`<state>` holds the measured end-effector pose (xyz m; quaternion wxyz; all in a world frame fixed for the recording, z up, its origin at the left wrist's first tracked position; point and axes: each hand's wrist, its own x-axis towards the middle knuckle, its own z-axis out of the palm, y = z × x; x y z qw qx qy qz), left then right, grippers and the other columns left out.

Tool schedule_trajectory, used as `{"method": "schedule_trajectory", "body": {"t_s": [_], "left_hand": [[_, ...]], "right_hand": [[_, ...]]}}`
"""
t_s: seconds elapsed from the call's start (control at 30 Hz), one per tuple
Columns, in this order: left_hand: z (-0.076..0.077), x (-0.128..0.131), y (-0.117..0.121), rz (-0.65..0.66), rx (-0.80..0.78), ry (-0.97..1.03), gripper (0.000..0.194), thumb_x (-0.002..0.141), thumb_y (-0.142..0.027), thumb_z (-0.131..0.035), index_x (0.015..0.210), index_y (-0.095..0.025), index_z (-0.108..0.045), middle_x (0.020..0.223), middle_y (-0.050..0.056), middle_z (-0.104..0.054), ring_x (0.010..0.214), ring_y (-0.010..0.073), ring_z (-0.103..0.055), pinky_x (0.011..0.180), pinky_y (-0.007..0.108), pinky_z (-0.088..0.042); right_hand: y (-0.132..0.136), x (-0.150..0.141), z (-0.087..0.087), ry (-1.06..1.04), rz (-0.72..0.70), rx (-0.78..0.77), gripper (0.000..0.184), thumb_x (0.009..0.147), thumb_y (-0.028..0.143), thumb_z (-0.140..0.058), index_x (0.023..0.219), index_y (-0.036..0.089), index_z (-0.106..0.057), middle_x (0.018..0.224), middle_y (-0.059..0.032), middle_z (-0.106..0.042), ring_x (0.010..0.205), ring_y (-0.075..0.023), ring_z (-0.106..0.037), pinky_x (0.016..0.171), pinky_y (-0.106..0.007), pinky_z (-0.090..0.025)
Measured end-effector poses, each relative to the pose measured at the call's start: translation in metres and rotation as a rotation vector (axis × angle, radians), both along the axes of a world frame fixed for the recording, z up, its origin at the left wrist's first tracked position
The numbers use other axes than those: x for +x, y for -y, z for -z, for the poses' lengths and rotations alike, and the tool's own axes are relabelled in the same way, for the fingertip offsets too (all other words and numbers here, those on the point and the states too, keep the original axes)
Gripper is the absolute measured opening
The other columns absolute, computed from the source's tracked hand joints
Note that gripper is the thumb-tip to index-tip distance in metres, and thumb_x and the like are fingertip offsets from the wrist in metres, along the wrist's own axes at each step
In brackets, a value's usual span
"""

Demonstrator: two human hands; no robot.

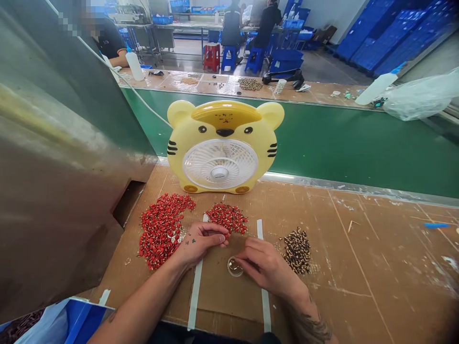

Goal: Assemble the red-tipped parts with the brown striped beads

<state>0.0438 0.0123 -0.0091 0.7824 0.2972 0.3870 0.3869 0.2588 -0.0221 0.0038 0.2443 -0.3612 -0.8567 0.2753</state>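
My left hand (201,242) is closed in a pinch, thumb against forefinger, on a small red piece (227,236). Only a bit of that piece shows at the fingertips. My right hand (263,263) has its fingers pressed together over the rim of a small round clear dish (234,274); whatever they grip is too small to make out. Beyond the left fingertips lies a small pile of red and black pieces (227,217). A larger red pile (161,229) spreads left of my left hand. Dark and tan small pieces (297,251) are heaped right of my right hand.
A yellow animal-shaped fan (175,165) stands behind the piles. White tape strips (194,296) edge the brown sheet (229,303). A metal panel (64,167) rises at left. Past the green divider (340,148), a ledge holds bottles (134,66) and small parts; people sit farther back.
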Motion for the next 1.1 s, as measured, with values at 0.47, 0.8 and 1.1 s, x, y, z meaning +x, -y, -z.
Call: {"method": "schedule_trajectory", "body": {"t_s": [0.47,0.8,1.1], "left_hand": [[0.0,-0.001,0.0,-0.003,0.015,0.002,0.019,0.064,-0.02,-0.086,0.08,-0.012,-0.079,0.072,0.006,-0.076,0.065,0.0112,-0.066,0.063,0.021,-0.049],[-0.002,-0.001,-0.001,0.002,0.049,-0.02,0.021,0.064,-0.022,-0.086,0.08,-0.012,-0.079,0.071,0.006,-0.074,0.063,0.0117,-0.064,0.065,0.023,-0.049],[0.0,0.0,0.001,0.019,0.049,-0.085,0.023,0.061,-0.025,-0.087,0.078,-0.013,-0.078,0.069,0.005,-0.075,0.062,0.0137,-0.066,0.064,0.025,-0.051]], "right_hand": [[0.001,0.0,-0.005,0.001,-0.043,-0.038,0.022,0.097,0.019,-0.049,0.078,0.018,-0.06,0.068,-0.0018,-0.055,0.068,-0.016,-0.048,0.063,-0.028,-0.036],[0.0,-0.001,-0.007,-0.02,-0.027,-0.02,0.025,0.098,0.019,-0.048,0.077,0.017,-0.061,0.068,-0.0027,-0.057,0.067,-0.0157,-0.049,0.061,-0.027,-0.038],[0.001,0.01,-0.012,-0.232,0.125,-0.083,0.019,0.093,0.023,-0.057,0.077,0.018,-0.065,0.062,0.0004,-0.054,0.058,-0.0143,-0.051,0.056,-0.026,-0.037]]}}
